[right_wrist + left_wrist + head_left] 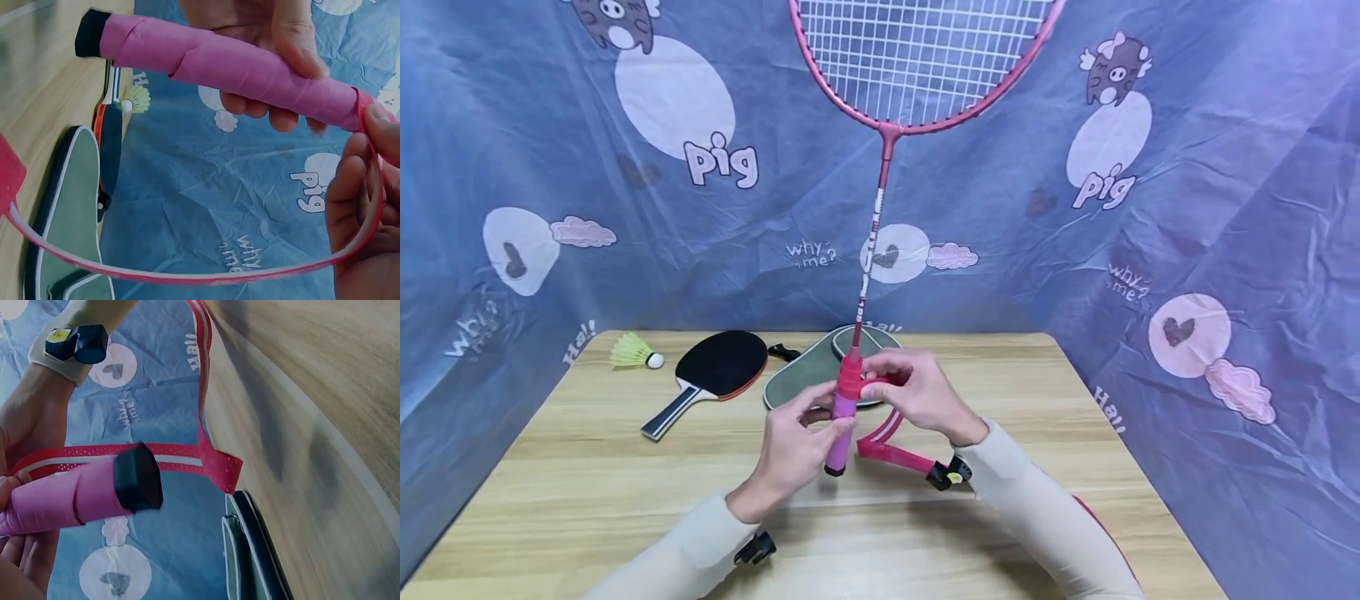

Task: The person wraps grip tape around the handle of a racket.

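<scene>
A badminton racket (pixel 889 150) stands almost upright over the table, its strung head at the top of the head view. My left hand (pixel 793 450) grips its pinkish-purple handle (pixel 250 72), which ends in a black butt cap (pixel 139 478). Red perforated grip tape (pixel 898 456) is wound around the handle's upper end. There my right hand (pixel 919 392) pinches the tape between thumb and fingers. From that pinch the loose length, with a pale strip along its back, loops down toward the tabletop and runs on under the right forearm.
On the wooden table (pixel 587 467), a black table tennis paddle (pixel 722 364) lies left of the racket, with a yellow shuttlecock (pixel 634 352) farther left. A green paddle case (pixel 801 375) lies behind the hands. Blue patterned cloth (pixel 775 275) encloses the back and sides.
</scene>
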Demonstrator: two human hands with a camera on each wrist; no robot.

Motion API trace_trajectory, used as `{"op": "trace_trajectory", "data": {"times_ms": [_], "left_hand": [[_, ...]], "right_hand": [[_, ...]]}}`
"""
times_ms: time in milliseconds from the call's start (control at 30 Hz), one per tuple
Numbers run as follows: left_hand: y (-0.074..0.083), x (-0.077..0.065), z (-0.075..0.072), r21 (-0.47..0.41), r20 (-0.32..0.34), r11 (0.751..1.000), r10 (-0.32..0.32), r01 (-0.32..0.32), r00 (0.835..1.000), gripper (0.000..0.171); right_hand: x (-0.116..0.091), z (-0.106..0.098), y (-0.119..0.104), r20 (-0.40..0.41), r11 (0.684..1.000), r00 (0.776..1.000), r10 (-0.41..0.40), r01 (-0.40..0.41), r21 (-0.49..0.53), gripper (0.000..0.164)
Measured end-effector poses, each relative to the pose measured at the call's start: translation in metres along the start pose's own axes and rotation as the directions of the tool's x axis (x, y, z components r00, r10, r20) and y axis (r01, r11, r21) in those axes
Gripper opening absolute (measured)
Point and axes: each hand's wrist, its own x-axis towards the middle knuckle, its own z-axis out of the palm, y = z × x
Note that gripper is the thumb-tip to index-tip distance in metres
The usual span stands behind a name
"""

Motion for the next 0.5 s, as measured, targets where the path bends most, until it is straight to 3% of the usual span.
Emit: {"op": "trace_trajectory", "data": {"times_ms": [100, 300, 500], "left_hand": [[-0.0005, 0.0003, -0.0017, -0.045, 0.006, 0.999, -0.011, 0.012, 1.000, 0.042], [0.0019, 0.0002, -0.0047, -0.117, 0.083, 0.993, 0.017, -0.008, 0.996, 0.039], [0.0048, -0.0004, -0.0067, -0.171, 0.135, 0.985, -0.010, 0.033, 0.991, 0.041]], "right_hand": [[0.0013, -0.0005, -0.0003, 0.015, 1.000, 1.000, -0.016, 0.016, -0.004, 0.025], [0.0033, -0.0008, -0.0022, 0.005, 0.998, 0.999, -0.054, 0.054, -0.018, 0.021], [0.0042, -0.0020, -0.0018, -0.023, 0.994, 0.995, -0.094, 0.092, -0.066, 0.017]]}}
